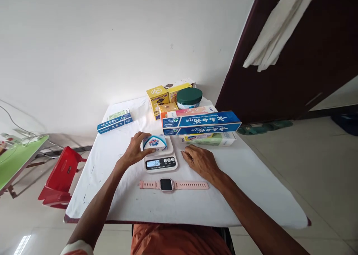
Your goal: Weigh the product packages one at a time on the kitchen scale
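Note:
My left hand (135, 149) has its thumb and fingers around the left end of a blue-and-white soap box (154, 142). The box is at the pan of a small white digital kitchen scale (175, 169), whose lit display reads about 362. To the right of the scale, my right hand (200, 159) rests on the table with its fingers curled in and nothing visible in them. A smartwatch (166, 185) with a pink strap lies stretched out in front of the scale.
Blue toothpaste boxes (201, 122) are stacked behind my right hand. Yellow boxes (157, 98) and a green-lidded tub (189, 97) stand farther back. Another toothpaste box (115, 123) lies at the left on the white-covered table (251, 195). A red chair (63, 178) is beside it.

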A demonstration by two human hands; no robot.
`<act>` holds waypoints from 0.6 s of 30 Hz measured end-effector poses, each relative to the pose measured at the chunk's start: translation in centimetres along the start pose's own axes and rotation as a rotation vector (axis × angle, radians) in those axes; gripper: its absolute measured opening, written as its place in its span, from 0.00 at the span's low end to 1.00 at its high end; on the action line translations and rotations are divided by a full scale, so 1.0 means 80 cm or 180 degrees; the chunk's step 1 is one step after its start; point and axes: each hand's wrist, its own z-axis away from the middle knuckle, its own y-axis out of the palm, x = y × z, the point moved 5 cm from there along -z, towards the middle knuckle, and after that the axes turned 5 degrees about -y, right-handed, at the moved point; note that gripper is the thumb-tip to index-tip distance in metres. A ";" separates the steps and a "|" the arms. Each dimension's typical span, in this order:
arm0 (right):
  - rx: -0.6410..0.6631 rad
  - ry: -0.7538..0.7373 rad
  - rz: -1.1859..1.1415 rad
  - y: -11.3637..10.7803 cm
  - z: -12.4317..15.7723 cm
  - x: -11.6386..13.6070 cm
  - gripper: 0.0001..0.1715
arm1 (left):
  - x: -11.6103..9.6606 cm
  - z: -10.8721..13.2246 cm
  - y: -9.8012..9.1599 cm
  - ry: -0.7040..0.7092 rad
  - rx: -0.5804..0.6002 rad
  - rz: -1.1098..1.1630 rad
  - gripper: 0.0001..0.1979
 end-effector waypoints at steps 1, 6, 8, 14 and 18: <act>-0.0012 -0.0017 -0.0028 0.000 0.000 0.000 0.22 | 0.001 0.000 0.001 0.0001 -0.0008 -0.0033 0.27; 0.0115 0.0025 -0.0089 0.002 0.000 -0.002 0.22 | 0.002 0.014 -0.028 -0.0073 -0.0257 0.0147 0.36; 0.0164 0.0063 -0.0052 0.003 0.000 -0.002 0.22 | 0.002 0.020 -0.051 -0.0195 -0.0478 0.0323 0.34; 0.0168 0.0072 0.0012 0.002 0.000 -0.001 0.22 | -0.011 0.023 -0.077 -0.0153 -0.0741 0.0230 0.32; 0.0067 0.0008 0.0017 0.002 0.000 -0.001 0.23 | -0.025 0.008 -0.049 0.0117 -0.0379 0.0039 0.31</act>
